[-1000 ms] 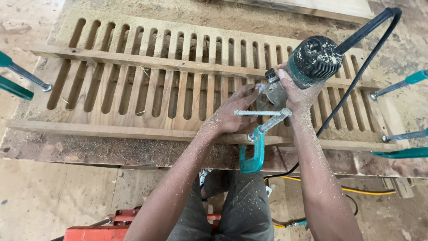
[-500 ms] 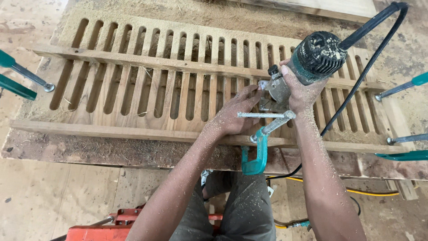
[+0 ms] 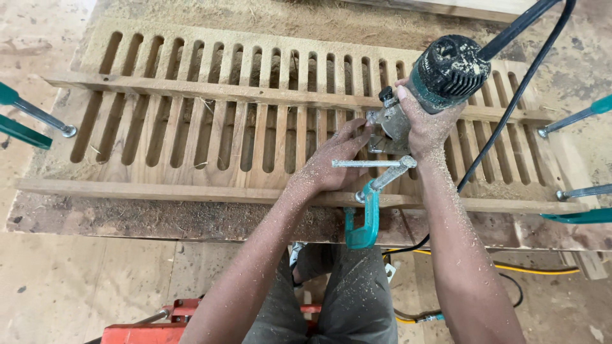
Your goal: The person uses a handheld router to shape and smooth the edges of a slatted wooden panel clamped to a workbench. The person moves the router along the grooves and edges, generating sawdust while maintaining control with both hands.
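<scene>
Head view: right hand (image 3: 426,130) clamped around the trim router (image 3: 440,79); left hand (image 3: 331,164) spread flat on the slotted panel (image 3: 210,137) beside its base. Advisable: keep the base flat, cord (image 3: 510,102) behind the wrist.

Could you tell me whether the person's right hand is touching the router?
Touching: the head view shows the right hand wrapped around the router body just below its black cap.

One trim router (image 3: 440,83) stands on one slotted wooden panel (image 3: 210,134); five teal clamps grip that panel's edges: one near (image 3: 366,216), two left (image 3: 32,118), two right (image 3: 577,118).
</scene>
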